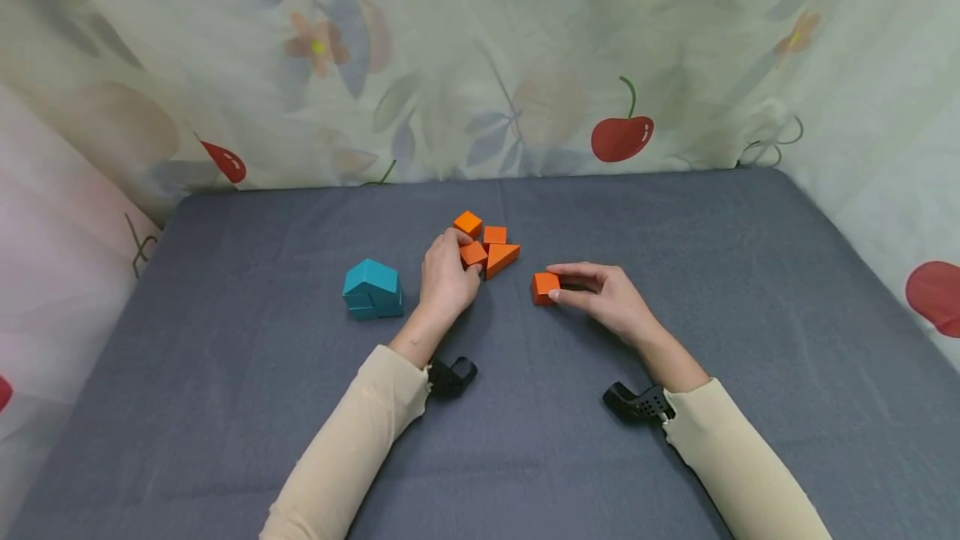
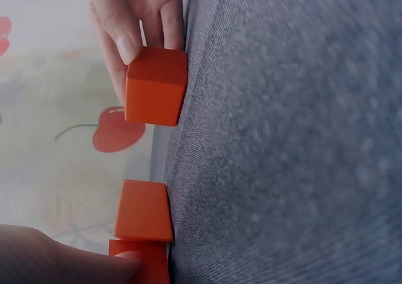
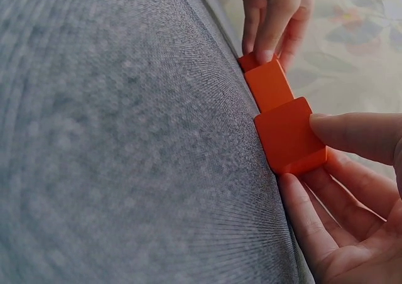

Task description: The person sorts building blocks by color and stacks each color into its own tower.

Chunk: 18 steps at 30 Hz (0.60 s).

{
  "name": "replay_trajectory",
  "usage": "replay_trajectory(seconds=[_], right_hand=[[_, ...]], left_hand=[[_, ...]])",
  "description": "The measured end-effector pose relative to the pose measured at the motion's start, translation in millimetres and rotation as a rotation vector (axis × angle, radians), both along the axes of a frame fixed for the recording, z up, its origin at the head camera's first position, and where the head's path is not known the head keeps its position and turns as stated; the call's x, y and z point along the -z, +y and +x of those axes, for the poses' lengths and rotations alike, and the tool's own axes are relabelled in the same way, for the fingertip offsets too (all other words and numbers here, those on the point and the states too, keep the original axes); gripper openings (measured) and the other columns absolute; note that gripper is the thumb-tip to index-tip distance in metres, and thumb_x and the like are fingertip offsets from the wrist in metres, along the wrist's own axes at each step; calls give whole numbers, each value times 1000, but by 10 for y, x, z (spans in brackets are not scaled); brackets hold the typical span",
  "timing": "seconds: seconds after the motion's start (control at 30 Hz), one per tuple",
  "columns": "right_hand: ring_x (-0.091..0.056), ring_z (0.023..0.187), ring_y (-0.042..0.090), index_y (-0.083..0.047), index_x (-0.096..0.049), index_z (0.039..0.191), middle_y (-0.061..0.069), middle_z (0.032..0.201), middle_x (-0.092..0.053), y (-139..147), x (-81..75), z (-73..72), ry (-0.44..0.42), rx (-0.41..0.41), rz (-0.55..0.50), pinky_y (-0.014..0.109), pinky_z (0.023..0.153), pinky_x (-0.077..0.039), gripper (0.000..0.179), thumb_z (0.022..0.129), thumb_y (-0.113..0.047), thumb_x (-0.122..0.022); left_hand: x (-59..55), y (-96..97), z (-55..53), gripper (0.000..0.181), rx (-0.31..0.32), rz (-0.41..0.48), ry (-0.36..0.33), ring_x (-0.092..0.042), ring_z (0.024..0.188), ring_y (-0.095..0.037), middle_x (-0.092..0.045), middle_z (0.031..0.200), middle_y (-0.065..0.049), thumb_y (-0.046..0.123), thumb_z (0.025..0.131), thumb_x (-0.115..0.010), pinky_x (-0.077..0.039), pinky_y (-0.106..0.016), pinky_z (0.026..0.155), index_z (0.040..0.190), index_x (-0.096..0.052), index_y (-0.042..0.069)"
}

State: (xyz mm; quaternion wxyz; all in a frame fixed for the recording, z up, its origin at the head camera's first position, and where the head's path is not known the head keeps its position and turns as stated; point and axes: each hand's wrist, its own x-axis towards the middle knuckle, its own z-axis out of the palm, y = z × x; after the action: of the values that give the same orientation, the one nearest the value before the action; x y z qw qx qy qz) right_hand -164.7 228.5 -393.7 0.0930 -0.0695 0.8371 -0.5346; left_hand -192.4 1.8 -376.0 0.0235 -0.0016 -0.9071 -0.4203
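Note:
My left hand [image 1: 447, 275] pinches an orange cube [image 1: 473, 254] between thumb and fingers, at the near left of a small cluster of orange blocks. Right beside that cube lies an orange triangular block [image 1: 501, 258], with two more orange blocks, one squarish [image 1: 495, 235] and one turned cornerwise [image 1: 468, 223], just behind. To the right, my right hand [image 1: 609, 300] holds another orange cube [image 1: 546, 288] by its sides, low over the cloth. In the right wrist view the thumb [image 3: 358, 133] presses one face of this cube, with fingers under the opposite side.
A teal house-shaped stack of blocks [image 1: 372, 290] stands left of my left hand. Dark grey cloth [image 1: 525, 457] covers the table, and a printed curtain [image 1: 480, 65] hangs along its back edge. Black camera mounts [image 1: 452, 376] sit on both wrists.

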Motion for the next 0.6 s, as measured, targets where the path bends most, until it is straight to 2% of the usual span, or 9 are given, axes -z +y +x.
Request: replay_trajectory(seconds=[0.43, 0.6], right_hand=[[-58, 118, 25, -7, -63, 127, 13, 128, -62, 5, 6, 0, 17, 4, 0, 14, 85, -46, 43, 86, -16, -73], [-59, 118, 25, -7, -63, 127, 13, 129, -62, -1, 8, -1, 36, 0, 18, 14, 85, -46, 43, 86, -17, -72]], left_hand=[[-160, 18, 86, 35, -1, 14, 70, -55, 112, -32, -55, 116, -16, 3, 89, -66, -47, -39, 98, 121, -53, 3], [-226, 25, 114, 35, 45, 13, 114, -56, 108, -30, -57, 119, -14, 5, 89, -67, -47, -38, 94, 122, -54, 4]])
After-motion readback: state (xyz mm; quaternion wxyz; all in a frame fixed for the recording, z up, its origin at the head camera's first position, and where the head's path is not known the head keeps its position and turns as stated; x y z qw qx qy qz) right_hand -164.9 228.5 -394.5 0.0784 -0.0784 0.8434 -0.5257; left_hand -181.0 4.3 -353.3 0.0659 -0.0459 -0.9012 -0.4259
